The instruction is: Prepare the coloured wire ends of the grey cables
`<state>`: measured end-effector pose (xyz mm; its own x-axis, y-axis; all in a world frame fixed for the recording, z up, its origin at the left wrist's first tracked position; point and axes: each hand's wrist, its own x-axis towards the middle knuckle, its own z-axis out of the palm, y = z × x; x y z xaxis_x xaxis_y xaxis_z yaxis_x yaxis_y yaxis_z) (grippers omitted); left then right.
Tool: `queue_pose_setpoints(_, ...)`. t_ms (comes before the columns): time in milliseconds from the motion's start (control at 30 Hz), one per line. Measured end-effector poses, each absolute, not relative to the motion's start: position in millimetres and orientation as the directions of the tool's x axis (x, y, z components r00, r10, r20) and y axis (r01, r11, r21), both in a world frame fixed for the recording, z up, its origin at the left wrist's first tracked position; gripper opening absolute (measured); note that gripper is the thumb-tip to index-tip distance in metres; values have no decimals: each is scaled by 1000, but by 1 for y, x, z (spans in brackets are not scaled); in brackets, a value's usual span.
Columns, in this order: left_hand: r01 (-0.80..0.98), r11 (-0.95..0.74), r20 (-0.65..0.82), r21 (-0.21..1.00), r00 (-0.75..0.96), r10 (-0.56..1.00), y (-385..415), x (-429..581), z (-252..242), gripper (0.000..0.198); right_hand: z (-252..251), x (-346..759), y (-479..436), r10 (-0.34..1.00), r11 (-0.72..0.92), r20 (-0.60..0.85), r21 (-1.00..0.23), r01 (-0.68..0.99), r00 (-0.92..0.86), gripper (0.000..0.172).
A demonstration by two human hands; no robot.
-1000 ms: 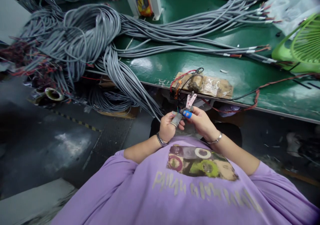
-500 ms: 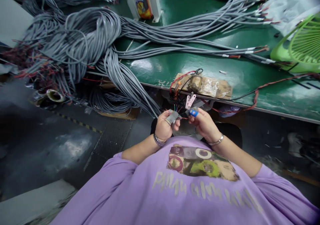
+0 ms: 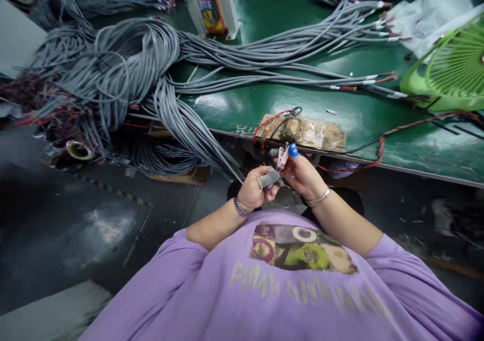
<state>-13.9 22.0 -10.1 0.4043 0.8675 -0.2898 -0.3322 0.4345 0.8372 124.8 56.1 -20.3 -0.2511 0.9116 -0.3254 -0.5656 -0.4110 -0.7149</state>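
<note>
My left hand is closed around the end of a grey cable, with thin coloured wires fanning out past the fingers. A grey wrap covers its thumb. From the left, grey cables run down to this hand. Close beside it, my right hand pinches a small pink clip below the bench edge. That hand has a blue wrap on its thumb tip. Its other fingers are partly hidden, and the exact contact between clip and wires is too small to make out.
A wooden block with red and black leads lies at the edge of the green bench. Large coils of grey cable spread across the left. A green fan and a plastic bag stand at right.
My right hand has moved up and toward the left onto the pink clip, which hung just above it before. My left hand has shifted slightly right with the cable end.
</note>
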Motion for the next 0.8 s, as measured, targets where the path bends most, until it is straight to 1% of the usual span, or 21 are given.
queue_pose_setpoints(133,-338,447,-298,828,410,862,22,-14,-14,43,-21,121,56,913,-400,-348,-655,-641,-213,48)
queue_pose_setpoints(433,-284,467,-337,837,405,850,19,-13,-15,46,-15,117,54,911,-390,-374,-641,-661,-174,48)
queue_pose_setpoints(633,-303,459,-330,835,393,859,13,-16,-11,46,-18,123,51,883,-462,-391,-621,-633,-261,55)
queue_pose_setpoints(733,-312,465,-339,829,381,860,6,-17,-8,47,-16,127,50,875,-485,-357,-642,-594,-329,61)
queue_pose_setpoints(800,-329,453,-339,829,351,873,3,-16,-5,46,-13,129,50,875,-482,-335,-650,-587,-349,60)
